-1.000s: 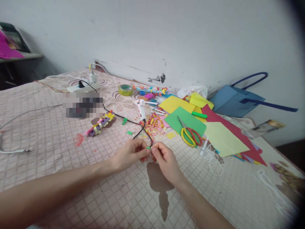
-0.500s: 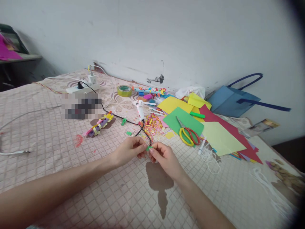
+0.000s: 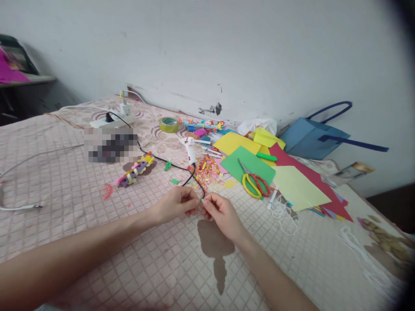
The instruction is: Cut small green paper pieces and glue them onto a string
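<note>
Fingertips of my left hand [image 3: 180, 202] and my right hand [image 3: 222, 211] meet, both pinching a small green paper piece [image 3: 201, 200]. Most of that piece is hidden by the fingers. Just beyond my hands, the black cord of a white glue gun [image 3: 189, 151] curves over the cloth. Close to the cord lie a little green scrap [image 3: 175, 181] and a green folded piece [image 3: 167, 165]. Scissors [image 3: 254, 179] with one yellow and one red handle rest on a green sheet [image 3: 246, 166], to the right of my hands.
A purple and yellow craft piece [image 3: 136, 172] lies left, near a power strip [image 3: 112, 121]. Clear tape [image 3: 168, 124], colourful paper shreds [image 3: 207, 168], yellow sheets [image 3: 236, 143] and a red sheet [image 3: 301, 172] spread towards the wall. White string [image 3: 283, 214] and a blue bag [image 3: 314, 137] are on the right.
Less of the green piece shows between my fingertips. My hands stay nearly in place, and the view has shifted slightly.
</note>
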Motion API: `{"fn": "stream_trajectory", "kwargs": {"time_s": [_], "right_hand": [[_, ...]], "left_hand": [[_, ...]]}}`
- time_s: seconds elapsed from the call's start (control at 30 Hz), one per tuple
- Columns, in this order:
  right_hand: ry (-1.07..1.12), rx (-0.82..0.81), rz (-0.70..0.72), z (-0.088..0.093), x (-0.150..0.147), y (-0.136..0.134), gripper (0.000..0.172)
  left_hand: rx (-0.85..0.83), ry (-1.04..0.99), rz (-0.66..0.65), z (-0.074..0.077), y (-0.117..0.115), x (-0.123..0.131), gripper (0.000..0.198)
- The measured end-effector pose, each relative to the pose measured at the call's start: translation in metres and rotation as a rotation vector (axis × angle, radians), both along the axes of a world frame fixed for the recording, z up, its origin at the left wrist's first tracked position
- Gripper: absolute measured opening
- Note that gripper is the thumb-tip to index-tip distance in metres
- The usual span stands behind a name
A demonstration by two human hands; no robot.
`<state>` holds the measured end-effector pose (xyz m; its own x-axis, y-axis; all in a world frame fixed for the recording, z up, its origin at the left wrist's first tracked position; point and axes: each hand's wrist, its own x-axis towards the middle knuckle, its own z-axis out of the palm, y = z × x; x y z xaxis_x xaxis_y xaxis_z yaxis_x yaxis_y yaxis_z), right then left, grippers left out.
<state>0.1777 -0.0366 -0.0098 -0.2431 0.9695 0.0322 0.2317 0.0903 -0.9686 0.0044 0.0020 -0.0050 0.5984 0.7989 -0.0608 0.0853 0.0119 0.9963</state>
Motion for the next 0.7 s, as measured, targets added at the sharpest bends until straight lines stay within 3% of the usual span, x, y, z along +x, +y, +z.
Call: {"fn": "stream_trajectory", "kwargs": {"time_s": [0.33,0.57,0.7], "right_hand": [[-0.187,0.127,0.02,0.006,0.0,-0.002,0.026],[-0.323,0.22,0.052,0.008,0.001,-0.002,0.026],[-0.484,0.301,-0.149,0.005,0.024,0.014,0.032]], "left_hand": [[-0.017,-0.016,-0.116,-0.001,0.004,-0.004,0.023],[0.009,0.042,-0.088,0.004,0.008,-0.005,0.027],[0.033,0.084,-0.048,0.005,0.01,-0.005,0.03]]}}
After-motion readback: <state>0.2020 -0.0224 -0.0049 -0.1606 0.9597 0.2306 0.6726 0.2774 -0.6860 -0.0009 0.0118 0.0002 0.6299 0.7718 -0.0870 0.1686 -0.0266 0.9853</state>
